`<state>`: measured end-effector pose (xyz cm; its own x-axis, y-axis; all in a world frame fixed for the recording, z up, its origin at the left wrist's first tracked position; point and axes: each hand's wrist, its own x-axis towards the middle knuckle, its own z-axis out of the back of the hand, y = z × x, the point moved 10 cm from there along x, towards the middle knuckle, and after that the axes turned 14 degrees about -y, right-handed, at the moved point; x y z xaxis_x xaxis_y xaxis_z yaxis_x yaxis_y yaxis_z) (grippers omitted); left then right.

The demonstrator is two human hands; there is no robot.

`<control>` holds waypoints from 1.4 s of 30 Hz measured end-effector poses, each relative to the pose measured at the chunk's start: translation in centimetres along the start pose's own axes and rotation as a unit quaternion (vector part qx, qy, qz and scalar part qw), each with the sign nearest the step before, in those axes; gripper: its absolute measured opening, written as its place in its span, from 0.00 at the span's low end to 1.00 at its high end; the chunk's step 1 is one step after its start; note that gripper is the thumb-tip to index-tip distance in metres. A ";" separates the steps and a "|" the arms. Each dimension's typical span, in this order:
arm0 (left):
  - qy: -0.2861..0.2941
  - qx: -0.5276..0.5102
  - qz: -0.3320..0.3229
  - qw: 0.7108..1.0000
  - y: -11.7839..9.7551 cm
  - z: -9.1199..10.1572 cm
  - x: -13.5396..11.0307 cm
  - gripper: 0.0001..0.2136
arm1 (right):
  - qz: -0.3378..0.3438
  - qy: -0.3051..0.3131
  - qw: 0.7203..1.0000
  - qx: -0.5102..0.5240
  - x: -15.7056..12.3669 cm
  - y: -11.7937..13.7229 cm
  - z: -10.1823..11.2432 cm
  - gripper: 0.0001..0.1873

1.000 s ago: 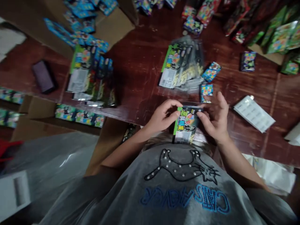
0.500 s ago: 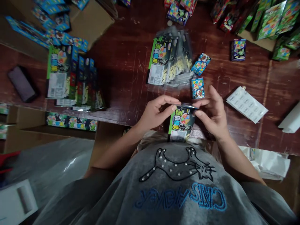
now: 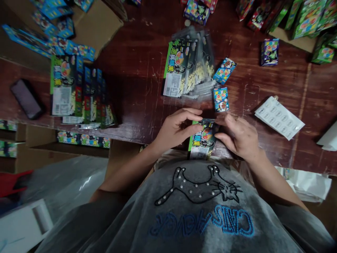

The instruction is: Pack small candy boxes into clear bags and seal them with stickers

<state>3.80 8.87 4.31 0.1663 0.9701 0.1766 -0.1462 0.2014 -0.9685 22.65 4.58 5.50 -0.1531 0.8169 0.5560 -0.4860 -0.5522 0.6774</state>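
Observation:
A printed candy bag (image 3: 204, 140), black with a green edge, lies at the table's front edge against the grey shirt. At its upper left, my left hand (image 3: 177, 128) has its thumb over the bag's face and its fingers curved above the top edge. My right hand (image 3: 240, 137) pinches around the upper right corner; its fingers are partly smeared by motion. Just beyond the bag's mouth lies a small blue candy box (image 3: 221, 99), and a second blue box (image 3: 224, 71) sits tilted behind it. Fanned bags (image 3: 172, 66) lie to their left.
Filled bags (image 3: 63, 84) overlap on the left near a phone (image 3: 27, 98). A sticker sheet (image 3: 279, 117) and a purple box (image 3: 270, 52) are on the right. Green boxes (image 3: 308, 17) crowd the far right; a carton (image 3: 100, 24) with blue boxes stands far left.
The bag's top edge has tipped down, so it shows less of an opening. My right hand has turned over, its raised fingers coming down and inward. My left hand stays nearly in place.

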 end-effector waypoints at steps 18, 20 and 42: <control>0.102 -0.007 0.105 0.989 1.8 -2.8 2.8 0.08 | -0.294 -0.012 0.939 0.176 0.7 -6.8 0.3 0.51; 0.100 -0.019 0.096 0.990 2.0 -2.9 2.6 0.09 | -0.291 0.005 0.939 0.182 0.5 -6.6 0.5 0.52; 0.089 0.006 0.050 0.995 1.5 -3.0 2.2 0.06 | -0.092 0.121 0.984 -0.093 4.7 -0.9 -0.4 0.12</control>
<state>6.91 10.93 2.74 0.3209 0.9461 0.0440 -0.1829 0.1075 -0.9772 22.03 8.96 7.30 -0.2379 0.9282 0.2862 -0.6704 -0.3701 0.6431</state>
